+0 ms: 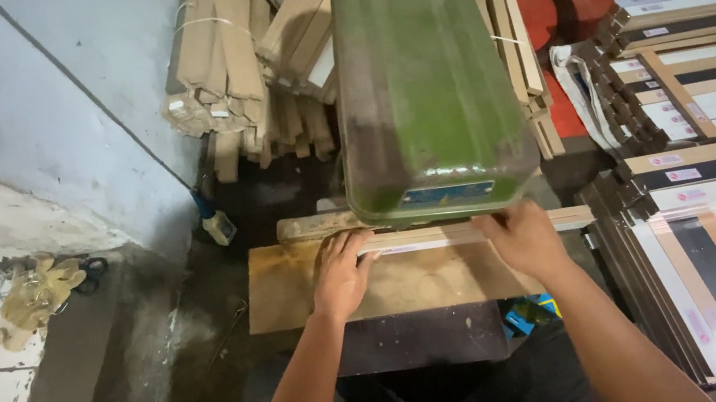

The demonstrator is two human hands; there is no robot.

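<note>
Forearms: both reach up from the bottom edge toward a wooden work board [298, 300].
Left hand [341, 274]: palm down, fingers closed together and pressed flat on the near end of a long pale strip [428, 238]; it presses rather than grasps.
Right hand [523, 237]: laid over the same strip just to the right, fingers curled on its far edge (whether they wrap under it cannot be told).
Strip: lies crosswise on the board, running between both hands and out past the right one.
Green machine housing [426, 87]: directly beyond the hands, its lower edge just above the strip.
Cardboard-wrapped bundles [228, 64]: well beyond the left hand, leaning against the wall.
Stacked framed panels [714, 217]: right of the right hand.
Scissors and rag [40, 292]: far left of the left hand.
</note>
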